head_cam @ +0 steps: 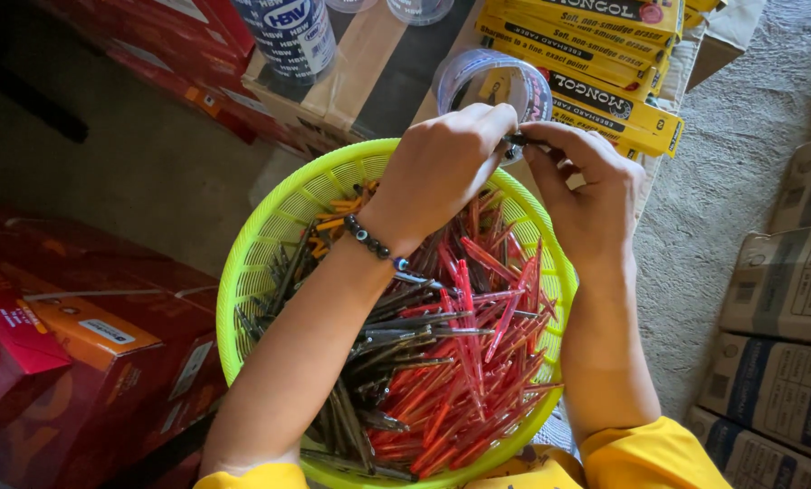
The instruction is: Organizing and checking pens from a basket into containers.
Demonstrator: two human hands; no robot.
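**Both hands pinched on one dark pen above the green basket**

You hold a thin dark pen (525, 142) between both hands, just over the far rim of the basket. Your left hand (442, 163) is closed, fingertips pinching one end; your right hand (586, 195) is closed on the other end. Judging by its look, the pen is light, stiff and smooth plastic, so it could slip or roll in your fingers; a pinch near each end, as you have now, looks like the steadiest hold.

Below your wrists sits the round lime-green basket (270, 226) with slotted walls. It is heaped with loose pens: red ones (478, 362) on the right, dark ones (369, 362) toward the left and middle.

Just beyond your fingers stands a clear plastic cup (478, 77); whether it holds anything is unclear. Yellow pencil boxes (605, 54) are stacked behind it, with red cartons (80, 362) at left and brown cartons (786, 335) at right.
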